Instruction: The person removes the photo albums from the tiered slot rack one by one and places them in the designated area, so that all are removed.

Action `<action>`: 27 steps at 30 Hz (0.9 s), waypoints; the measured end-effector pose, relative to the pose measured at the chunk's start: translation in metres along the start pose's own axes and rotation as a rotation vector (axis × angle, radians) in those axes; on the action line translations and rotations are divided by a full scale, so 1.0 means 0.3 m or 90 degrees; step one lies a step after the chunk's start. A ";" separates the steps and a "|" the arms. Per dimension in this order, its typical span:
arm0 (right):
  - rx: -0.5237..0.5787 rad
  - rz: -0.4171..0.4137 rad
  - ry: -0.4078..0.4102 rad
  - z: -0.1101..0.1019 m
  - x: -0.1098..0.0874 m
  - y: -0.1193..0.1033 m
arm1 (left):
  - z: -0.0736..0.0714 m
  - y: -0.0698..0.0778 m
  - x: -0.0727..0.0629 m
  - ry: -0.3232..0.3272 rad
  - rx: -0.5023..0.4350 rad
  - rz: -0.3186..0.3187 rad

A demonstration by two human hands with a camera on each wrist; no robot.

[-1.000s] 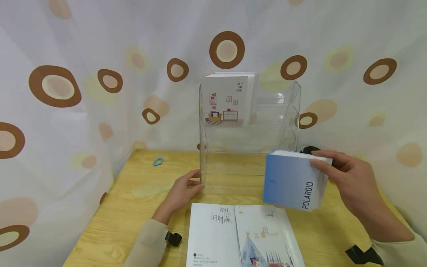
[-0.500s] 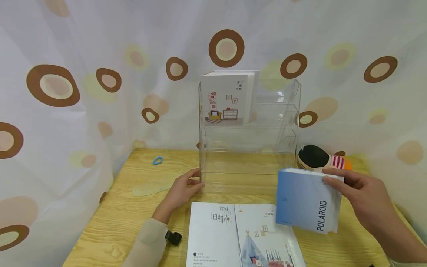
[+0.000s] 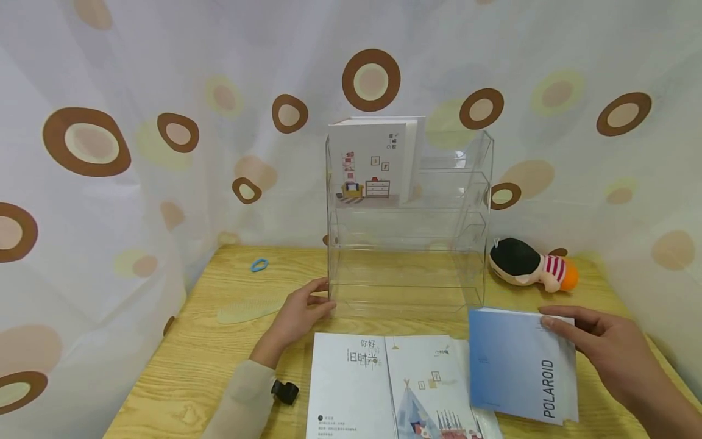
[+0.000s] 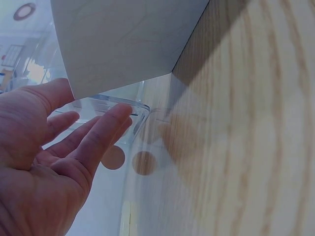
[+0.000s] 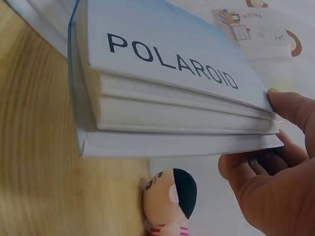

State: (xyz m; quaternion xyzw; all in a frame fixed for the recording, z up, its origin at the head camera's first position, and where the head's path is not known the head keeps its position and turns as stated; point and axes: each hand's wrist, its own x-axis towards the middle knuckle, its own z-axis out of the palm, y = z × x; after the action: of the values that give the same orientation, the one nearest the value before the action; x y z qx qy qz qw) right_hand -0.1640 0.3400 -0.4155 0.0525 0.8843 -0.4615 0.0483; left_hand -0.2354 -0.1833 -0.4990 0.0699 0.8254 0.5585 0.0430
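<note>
A blue-and-white POLAROID book (image 3: 521,363) is pinched by my right hand (image 3: 603,344) at its upper right corner, thumb on the front cover. The book is upright and overlaps the right edge of an open book (image 3: 351,384) in the head view. My left hand (image 3: 298,311) touches the lower left side of a clear tiered acrylic rack (image 3: 406,268). In the left wrist view its fingers (image 4: 106,130) reach out fairly straight by the rack's edge. On the rack's upper left stands a white book (image 3: 367,152) with a drawn room on its cover.
A plush doll (image 3: 518,262) with black hair and a striped top lies right of the rack. Towards the back left of the wooden table (image 3: 181,366) lie a blue ring (image 3: 259,264) and a pale translucent comb (image 3: 247,311). A patterned curtain (image 3: 208,55) hangs behind.
My right hand has brought the POLAROID book down and to the right, away from the rack, uncovering the doll. The left hand has stayed at the rack's side.
</note>
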 end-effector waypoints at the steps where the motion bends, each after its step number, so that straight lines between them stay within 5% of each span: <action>1: 0.014 0.014 -0.014 0.000 0.002 0.008 | 0.000 -0.001 -0.003 -0.001 -0.001 0.000; 9: 0.143 0.094 -0.085 0.019 0.006 0.076 | 0.007 -0.018 -0.021 -0.010 -0.010 -0.002; 17: 0.098 0.099 -0.124 0.016 0.032 0.104 | -0.005 -0.011 0.002 -0.016 0.002 0.008; 27: 0.159 0.122 -0.192 -0.005 0.061 0.151 | -0.006 -0.005 0.009 -0.019 0.005 -0.002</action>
State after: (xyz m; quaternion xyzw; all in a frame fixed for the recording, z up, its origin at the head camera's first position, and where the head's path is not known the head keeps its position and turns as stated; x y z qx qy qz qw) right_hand -0.1758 0.3678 -0.4540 0.0724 0.7939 -0.5635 0.2168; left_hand -0.2384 -0.1850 -0.4999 0.0768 0.8270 0.5541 0.0560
